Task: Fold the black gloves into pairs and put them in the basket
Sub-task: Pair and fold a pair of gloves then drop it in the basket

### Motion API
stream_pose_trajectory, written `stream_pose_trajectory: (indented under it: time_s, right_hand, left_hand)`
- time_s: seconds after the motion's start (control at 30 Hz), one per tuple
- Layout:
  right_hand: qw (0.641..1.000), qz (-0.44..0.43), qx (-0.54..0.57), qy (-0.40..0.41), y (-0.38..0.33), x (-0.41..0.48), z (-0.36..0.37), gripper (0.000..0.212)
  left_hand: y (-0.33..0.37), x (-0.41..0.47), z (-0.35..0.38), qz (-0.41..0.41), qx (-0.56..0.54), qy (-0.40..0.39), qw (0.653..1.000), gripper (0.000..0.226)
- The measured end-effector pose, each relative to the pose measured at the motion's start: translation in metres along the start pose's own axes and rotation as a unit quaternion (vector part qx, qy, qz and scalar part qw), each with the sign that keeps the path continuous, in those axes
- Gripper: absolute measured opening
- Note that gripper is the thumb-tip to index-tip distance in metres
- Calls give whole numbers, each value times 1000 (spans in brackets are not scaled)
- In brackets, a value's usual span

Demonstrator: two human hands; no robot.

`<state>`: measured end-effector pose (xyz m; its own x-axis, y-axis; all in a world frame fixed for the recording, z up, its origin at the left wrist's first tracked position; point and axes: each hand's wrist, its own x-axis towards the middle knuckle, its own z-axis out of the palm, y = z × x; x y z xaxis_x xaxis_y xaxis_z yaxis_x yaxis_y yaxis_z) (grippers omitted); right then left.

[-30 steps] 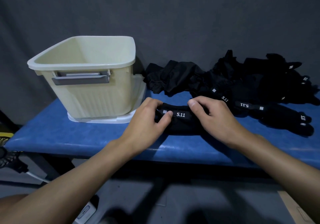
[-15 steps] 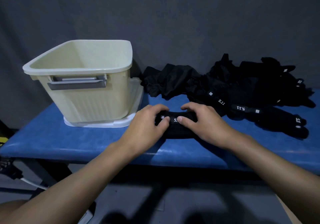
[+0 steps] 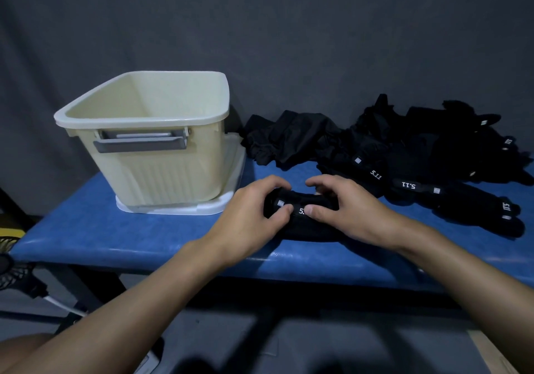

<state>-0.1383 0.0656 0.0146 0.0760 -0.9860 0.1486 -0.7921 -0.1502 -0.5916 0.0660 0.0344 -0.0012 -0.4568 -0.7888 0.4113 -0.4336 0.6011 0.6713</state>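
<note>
A black glove bundle [image 3: 306, 223] with white "5.11" lettering lies on the blue table [image 3: 121, 235] near its front edge. My left hand [image 3: 254, 217] grips its left end, thumb on the cuff. My right hand [image 3: 346, 212] grips its right part, fingers curled over the top and thumb pressing the cuff. A heap of loose black gloves [image 3: 390, 148] spreads across the back right. The cream basket [image 3: 156, 139] stands at the back left on a white lid; I cannot see its bottom.
A grey curtain hangs behind the table. One stretched black glove [image 3: 474, 209] lies right of my hands. A fan [image 3: 11, 266] and a white cable sit on the floor at the left. Bare blue surface lies in front of the basket.
My hands have drawn closer together on the glove bundle, and the right thumb now covers part of the lettering. The camera has tilted, so everything sits a little lower in view.
</note>
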Motion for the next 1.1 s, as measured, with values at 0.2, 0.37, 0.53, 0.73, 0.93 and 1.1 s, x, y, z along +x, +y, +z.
stream_pose_trajectory:
  time_s: [0.2,0.37,0.53,0.73,0.93,1.1]
  right_hand:
    - [998,-11,54,-40,-3,0,-5,54]
    - [992,-26,118,-32,-8,-6,-9,46]
    - [979,-25,197,-55,-14,-12,-18,63]
    - [974,-47,210,-72,-25,-23,-35,62]
    - [962,-88,253,60,-49,-36,-60,63]
    - [927,-119,333,122,-77,-35,-74,61]
  left_hand:
    - [-3,1,-1,30,-29,5,999,25]
    - [3,1,-4,52,-75,17,996,27]
    - [13,1,-12,74,-104,15,992,30]
    - [31,2,-21,127,-99,14,987,34]
    - [60,10,-48,165,-74,94,979,45]
    - [87,15,-73,129,-131,161,970,54]
